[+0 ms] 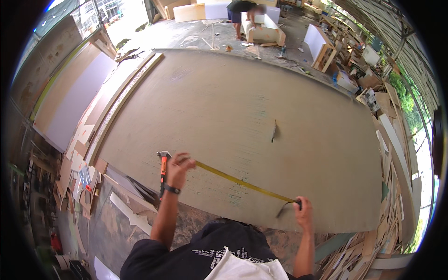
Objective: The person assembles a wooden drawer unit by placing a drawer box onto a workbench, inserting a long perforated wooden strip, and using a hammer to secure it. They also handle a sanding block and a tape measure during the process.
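Observation:
A yellow tape measure blade stretches slantwise across the near part of a large brown tabletop panel. My left hand, with a dark band on its wrist, is closed at the blade's left end. At the other end, my right hand grips the dark tape measure case, from which a dark strap hangs. Right beside my left hand lies a claw hammer with an orange and black handle. Farther off on the panel rests a thin, pointed tool, too small to identify.
A long, pale-edged strip lies along the panel's left edge. Wood offcuts are heaped at the right, and more scraps lie on the floor at left. Beyond the far edge, a person bends over a wooden frame.

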{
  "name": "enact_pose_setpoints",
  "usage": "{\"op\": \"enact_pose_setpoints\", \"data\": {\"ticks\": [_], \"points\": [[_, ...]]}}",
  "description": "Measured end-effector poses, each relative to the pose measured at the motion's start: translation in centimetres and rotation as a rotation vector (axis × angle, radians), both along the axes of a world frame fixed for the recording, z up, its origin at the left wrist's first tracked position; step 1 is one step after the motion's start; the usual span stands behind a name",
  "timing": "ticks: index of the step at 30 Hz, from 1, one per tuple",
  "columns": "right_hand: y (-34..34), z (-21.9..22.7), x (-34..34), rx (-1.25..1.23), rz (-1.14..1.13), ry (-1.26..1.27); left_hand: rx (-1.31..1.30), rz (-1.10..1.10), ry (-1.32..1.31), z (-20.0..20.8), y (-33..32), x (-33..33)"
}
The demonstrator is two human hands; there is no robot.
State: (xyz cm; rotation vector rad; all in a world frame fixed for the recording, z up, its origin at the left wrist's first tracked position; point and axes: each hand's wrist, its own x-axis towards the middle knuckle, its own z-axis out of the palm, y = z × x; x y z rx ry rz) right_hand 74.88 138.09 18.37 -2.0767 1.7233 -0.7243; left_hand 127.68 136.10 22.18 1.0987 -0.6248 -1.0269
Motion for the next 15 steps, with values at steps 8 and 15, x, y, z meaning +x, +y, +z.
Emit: {"op": "enact_pose_setpoints", "data": {"ticks": [8,15], "points": [[-6.2,-2.9,-8.9,0.214,-0.082,0.127,-0.07,0.541,0.275,-8.5,-5.9,26.0],[-13.6,-1.5,7.1,0.219,0.056,0.19,0.172,0.348,0.192,-14.3,-12.9,13.2]]}}
